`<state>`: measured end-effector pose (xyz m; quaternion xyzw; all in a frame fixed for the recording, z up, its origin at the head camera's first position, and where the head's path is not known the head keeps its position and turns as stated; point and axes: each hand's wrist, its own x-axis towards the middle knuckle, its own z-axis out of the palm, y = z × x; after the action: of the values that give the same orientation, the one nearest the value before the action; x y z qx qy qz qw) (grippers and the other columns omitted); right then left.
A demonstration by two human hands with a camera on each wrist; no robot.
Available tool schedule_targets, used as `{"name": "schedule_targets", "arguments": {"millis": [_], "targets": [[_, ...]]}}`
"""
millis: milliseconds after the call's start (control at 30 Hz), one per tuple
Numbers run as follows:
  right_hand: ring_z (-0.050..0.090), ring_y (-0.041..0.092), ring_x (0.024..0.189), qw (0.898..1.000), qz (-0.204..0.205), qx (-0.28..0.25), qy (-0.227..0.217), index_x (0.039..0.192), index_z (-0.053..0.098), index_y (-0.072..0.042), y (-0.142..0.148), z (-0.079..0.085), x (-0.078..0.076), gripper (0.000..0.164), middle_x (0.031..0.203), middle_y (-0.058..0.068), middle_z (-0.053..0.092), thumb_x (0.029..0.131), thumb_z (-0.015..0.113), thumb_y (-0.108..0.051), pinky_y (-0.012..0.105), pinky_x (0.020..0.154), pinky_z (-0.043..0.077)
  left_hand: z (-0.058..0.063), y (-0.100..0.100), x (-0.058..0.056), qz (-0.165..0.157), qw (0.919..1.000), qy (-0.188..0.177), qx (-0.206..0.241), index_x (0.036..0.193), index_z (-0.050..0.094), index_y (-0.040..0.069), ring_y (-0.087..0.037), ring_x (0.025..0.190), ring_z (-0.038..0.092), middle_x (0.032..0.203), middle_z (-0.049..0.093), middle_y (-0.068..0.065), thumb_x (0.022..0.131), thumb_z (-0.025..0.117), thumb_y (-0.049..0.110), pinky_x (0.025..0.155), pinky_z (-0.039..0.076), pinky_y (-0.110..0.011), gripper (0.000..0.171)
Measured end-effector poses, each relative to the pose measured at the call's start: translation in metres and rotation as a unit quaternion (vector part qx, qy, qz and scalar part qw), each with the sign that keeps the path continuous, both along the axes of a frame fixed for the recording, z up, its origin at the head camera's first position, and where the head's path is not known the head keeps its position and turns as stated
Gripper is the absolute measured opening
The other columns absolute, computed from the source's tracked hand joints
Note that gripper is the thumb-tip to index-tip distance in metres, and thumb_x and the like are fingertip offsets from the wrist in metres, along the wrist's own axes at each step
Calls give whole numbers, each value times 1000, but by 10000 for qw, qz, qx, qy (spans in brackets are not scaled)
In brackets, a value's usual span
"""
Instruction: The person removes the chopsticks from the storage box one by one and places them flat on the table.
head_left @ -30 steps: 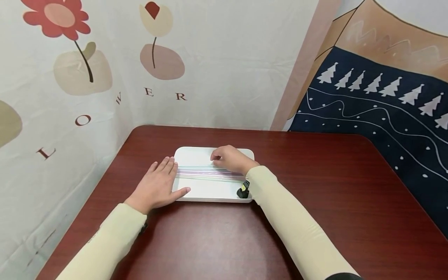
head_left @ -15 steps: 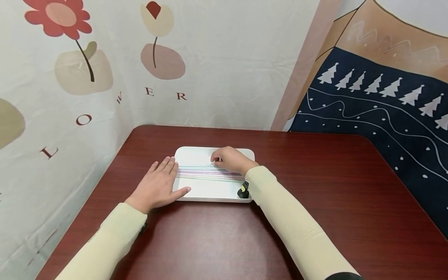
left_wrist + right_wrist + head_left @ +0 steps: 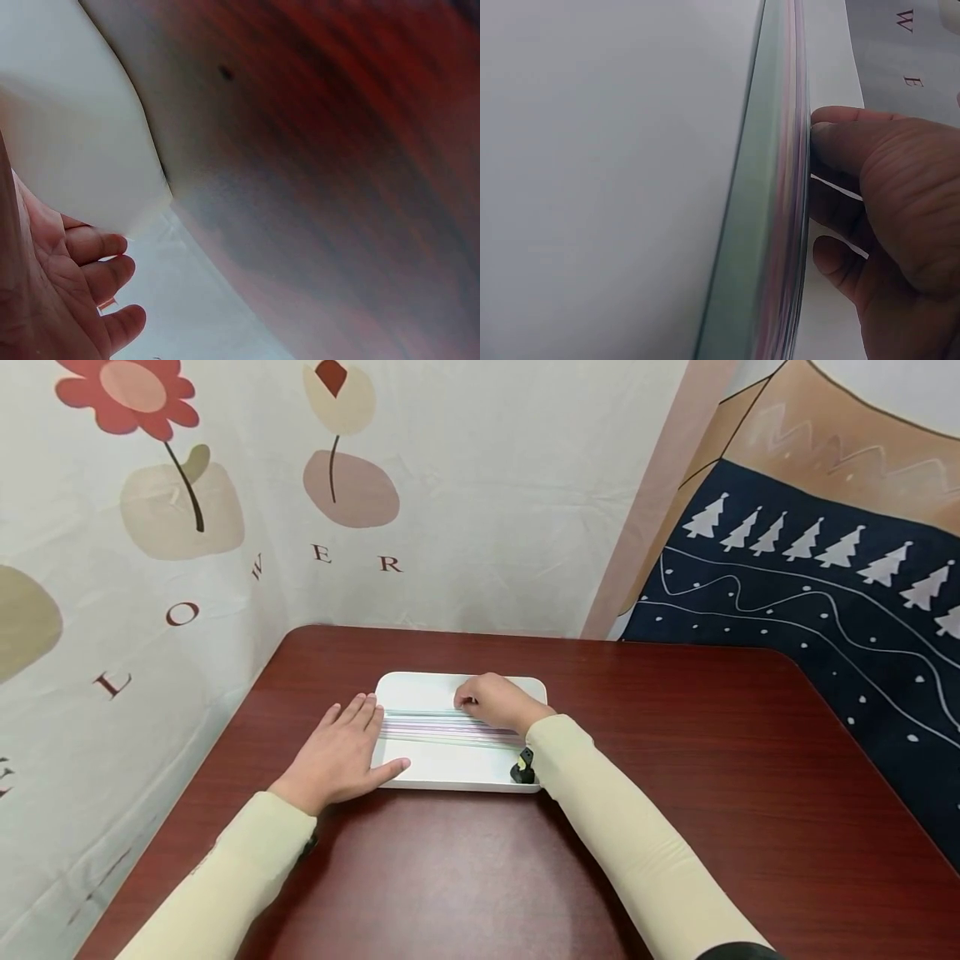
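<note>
Thin paper strips [image 3: 442, 729] in green, purple and blue tones lie side by side across a white tray [image 3: 442, 768]. They show as a standing band of coloured strips [image 3: 754, 202] in the right wrist view. My left hand [image 3: 337, 756] rests at the tray's left edge, fingers extended, thumb spread over the front part. In the left wrist view its fingers [image 3: 105, 274] are beside the tray's pale edge. My right hand [image 3: 498, 702] reaches over the strips, its curled thumb and forefinger pinching at the far, blue-green strip. The strips' right ends are hidden beneath the right hand and sleeve.
The tray stands on a dark red wooden table [image 3: 675, 777]. A small black device [image 3: 522, 766] sits at the right wrist above the tray's front corner. Behind the table hang a pale flower-print cloth [image 3: 487, 527] and a navy cloth with white trees [image 3: 810, 602].
The right fingertips have drawn slightly closer together at the far strip, and the small gap between them has narrowed. The left hand keeps its place. The head view has shifted slightly.
</note>
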<state>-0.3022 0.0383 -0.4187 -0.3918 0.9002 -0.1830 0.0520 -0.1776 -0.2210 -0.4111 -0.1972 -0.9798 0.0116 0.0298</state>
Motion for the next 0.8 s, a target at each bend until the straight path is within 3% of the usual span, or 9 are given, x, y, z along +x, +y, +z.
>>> {"name": "schedule_targets", "arguments": {"millis": [467, 667, 800], "targets": [[56, 9, 88, 9995, -169, 13, -261, 98, 72, -19, 1, 0, 1, 16, 99, -8, 66, 98, 61, -8, 24, 82, 47, -1, 0, 0, -8, 10000, 39, 23, 146, 40, -11, -42, 144, 28, 154, 33, -28, 92, 41, 73, 115, 21, -58, 99], [56, 11, 85, 9988, -314, 124, -355, 99, 71, -20, -1, 1, 2, 6, 96, -8, 64, 97, 67, -17, 25, 80, 47, -1, 1, -1, 13, 10000, 14, 10, 146, 40, -11, -42, 144, 28, 154, 33, -28, 92, 43, 71, 115, 21, -58, 98], [55, 11, 86, 9992, -245, 253, -163, 99, 72, -20, -4, 0, 2, 5, 95, -6, 63, 95, 70, -21, 26, 81, 46, -1, 1, -1, 31, 10000, 14, 11, 145, 40, -11, -42, 144, 29, 154, 33, -28, 92, 45, 70, 115, 21, -58, 97]]}}
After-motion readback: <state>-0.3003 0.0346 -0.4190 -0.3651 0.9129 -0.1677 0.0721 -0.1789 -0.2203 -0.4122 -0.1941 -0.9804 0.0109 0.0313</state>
